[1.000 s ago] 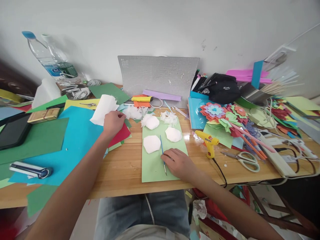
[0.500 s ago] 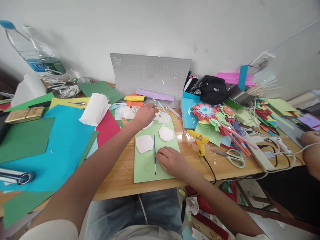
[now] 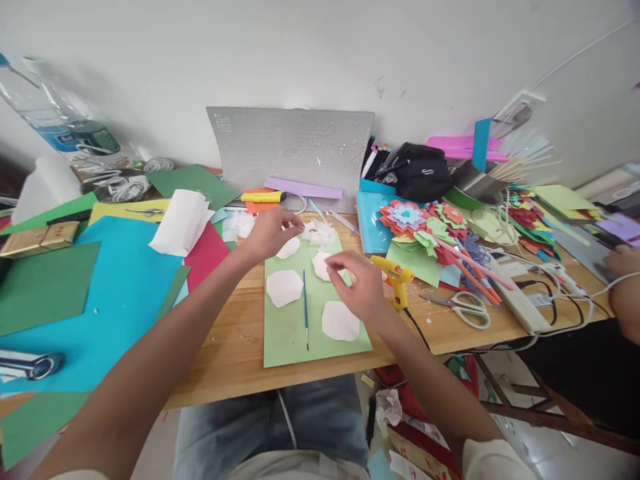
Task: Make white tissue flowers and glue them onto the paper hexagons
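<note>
My left hand (image 3: 274, 231) hovers over the far edge of a light green sheet (image 3: 285, 340), thumb and fingers drawn together beside a crumpled heap of white paper scraps (image 3: 320, 233). Whatever may be in its fingertips is too small to make out. My right hand (image 3: 361, 285) is raised above the sheet, thumb and forefinger curled into a pinch over a white paper piece (image 3: 320, 267); its contents cannot be made out. Other white cut pieces lie flat at the left (image 3: 284, 288) and near right (image 3: 341, 321). Between them rests a thin blue paintbrush (image 3: 305, 307).
To the right are a yellow glue gun (image 3: 397, 277), scissors (image 3: 467, 309), paper flowers (image 3: 407, 219) and a power strip (image 3: 520, 307). At left lie a white paper roll (image 3: 181, 222) and blue paper (image 3: 125, 287). Another person's hand (image 3: 625, 260) shows at far right.
My right hand has lifted off the green sheet and moved farther back, uncovering the near-right white piece. My left hand has drawn slightly left and nearer. The view has shifted a little.
</note>
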`<action>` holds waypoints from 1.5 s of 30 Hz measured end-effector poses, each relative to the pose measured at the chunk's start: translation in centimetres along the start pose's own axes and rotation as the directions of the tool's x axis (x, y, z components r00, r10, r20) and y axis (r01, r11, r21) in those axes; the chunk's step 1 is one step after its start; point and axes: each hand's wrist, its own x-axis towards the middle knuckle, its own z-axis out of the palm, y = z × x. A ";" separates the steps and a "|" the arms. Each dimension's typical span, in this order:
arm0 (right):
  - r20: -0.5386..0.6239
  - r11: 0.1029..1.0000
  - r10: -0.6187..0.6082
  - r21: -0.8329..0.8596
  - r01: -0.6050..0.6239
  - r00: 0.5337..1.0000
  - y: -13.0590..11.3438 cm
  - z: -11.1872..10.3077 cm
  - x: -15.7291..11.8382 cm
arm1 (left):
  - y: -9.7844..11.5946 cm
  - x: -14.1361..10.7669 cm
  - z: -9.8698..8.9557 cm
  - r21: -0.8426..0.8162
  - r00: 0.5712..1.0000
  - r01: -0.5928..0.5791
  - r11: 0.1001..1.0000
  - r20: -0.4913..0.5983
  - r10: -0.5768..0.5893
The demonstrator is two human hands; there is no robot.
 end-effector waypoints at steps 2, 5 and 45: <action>-0.010 0.990 0.099 0.097 -0.097 0.995 0.1 0.6 2.2 | 0.7 -1.3 -1.0 -0.174 0.991 0.125 0.977 0.079 -0.112; 0.090 0.945 0.196 0.247 -0.212 0.976 0.3 2.2 4.5 | 1.1 -3.1 -1.6 -0.366 0.943 0.316 0.875 0.220 -0.249; 0.437 0.943 -0.082 -0.257 0.211 0.896 -0.6 1.5 0.2 | -1.5 -7.4 -0.7 -0.033 0.918 0.395 0.918 -0.013 -0.396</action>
